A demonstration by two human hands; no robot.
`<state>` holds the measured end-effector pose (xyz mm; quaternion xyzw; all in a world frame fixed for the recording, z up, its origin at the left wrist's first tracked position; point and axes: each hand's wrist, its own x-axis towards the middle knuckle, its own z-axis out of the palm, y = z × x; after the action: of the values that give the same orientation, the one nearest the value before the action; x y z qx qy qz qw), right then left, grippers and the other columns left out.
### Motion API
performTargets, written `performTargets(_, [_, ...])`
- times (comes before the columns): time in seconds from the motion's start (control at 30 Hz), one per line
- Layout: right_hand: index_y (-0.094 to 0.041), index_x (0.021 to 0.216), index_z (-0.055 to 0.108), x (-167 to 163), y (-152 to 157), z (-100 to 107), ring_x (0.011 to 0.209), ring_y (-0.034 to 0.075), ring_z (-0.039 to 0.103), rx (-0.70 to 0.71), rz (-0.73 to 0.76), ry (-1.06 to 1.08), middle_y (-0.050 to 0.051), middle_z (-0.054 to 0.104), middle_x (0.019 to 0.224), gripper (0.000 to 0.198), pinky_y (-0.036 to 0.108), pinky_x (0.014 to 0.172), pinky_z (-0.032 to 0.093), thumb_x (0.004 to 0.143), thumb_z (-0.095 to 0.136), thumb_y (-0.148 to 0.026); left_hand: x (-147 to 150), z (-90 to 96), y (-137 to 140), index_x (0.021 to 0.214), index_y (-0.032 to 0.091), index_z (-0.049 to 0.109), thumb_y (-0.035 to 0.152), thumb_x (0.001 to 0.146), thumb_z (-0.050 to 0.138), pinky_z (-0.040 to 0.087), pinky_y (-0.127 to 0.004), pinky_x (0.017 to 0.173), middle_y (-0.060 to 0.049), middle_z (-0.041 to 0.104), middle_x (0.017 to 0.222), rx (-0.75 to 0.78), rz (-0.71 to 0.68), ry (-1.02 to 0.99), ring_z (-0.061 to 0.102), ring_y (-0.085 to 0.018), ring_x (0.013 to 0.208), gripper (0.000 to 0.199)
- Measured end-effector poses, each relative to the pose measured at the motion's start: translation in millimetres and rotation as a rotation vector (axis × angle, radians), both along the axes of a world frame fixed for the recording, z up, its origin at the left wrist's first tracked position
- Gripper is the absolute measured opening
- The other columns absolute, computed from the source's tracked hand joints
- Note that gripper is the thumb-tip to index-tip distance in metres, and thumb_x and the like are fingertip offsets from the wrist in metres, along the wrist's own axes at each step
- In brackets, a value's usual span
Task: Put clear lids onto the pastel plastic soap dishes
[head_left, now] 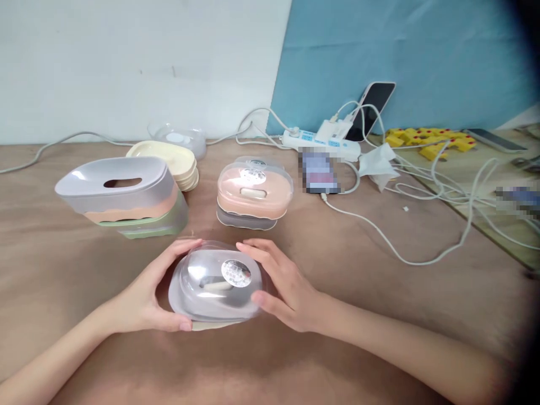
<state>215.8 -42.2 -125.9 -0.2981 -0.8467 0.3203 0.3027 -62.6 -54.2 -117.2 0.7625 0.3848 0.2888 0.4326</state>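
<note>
Directly in front of me is a lavender oval soap box [179, 301] on a cream base [213, 325]. A clear plastic lid [202, 264] with a silvery oval sticker sits over it, slightly askew. My left hand [145, 292] wraps round the left end, thumb on the near edge and fingers at the far side. My right hand [287, 284] grips the lid's right end, its thumb on the near right part and fingers at the far edge. Whether the lid is fully seated I cannot tell.
Behind on the left stand stacked oval shells [122, 194], cream trays [164, 154] and clear lids [181, 138]. Lidded boxes [255, 194] are stacked beyond my hands. A power strip [320, 143], phones [318, 171], white cables [405, 261] and yellow pieces [430, 140] lie rightward.
</note>
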Motion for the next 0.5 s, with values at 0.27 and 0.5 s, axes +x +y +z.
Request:
performTargets(0.27, [-0.023,0.145,0.012,1,-7,0,0.133,0.031,0.034,-0.035,-0.067,-0.041,0.017,0.032,0.141,0.089,0.050,0.104,0.039,0.078,0.067,-0.047,0,-3.6,-1,0.131,0.029,0.044,0.043,0.065,0.081,0.042,-0.052,0.102,-0.012,0.043,0.132,0.091,0.087,-0.038,0.042,-0.035,0.126,0.076])
performTargets(0.5, [-0.025,0.146,0.008,7,-12,-2,0.133,0.031,0.036,-0.064,-0.063,0.000,0.017,0.029,0.145,0.100,0.048,0.106,0.038,0.073,0.074,-0.042,7,-5.8,-5,0.132,0.031,0.041,0.031,0.070,0.079,0.048,-0.047,0.099,-0.011,0.039,0.137,0.145,0.078,-0.088,0.042,-0.032,0.128,0.073])
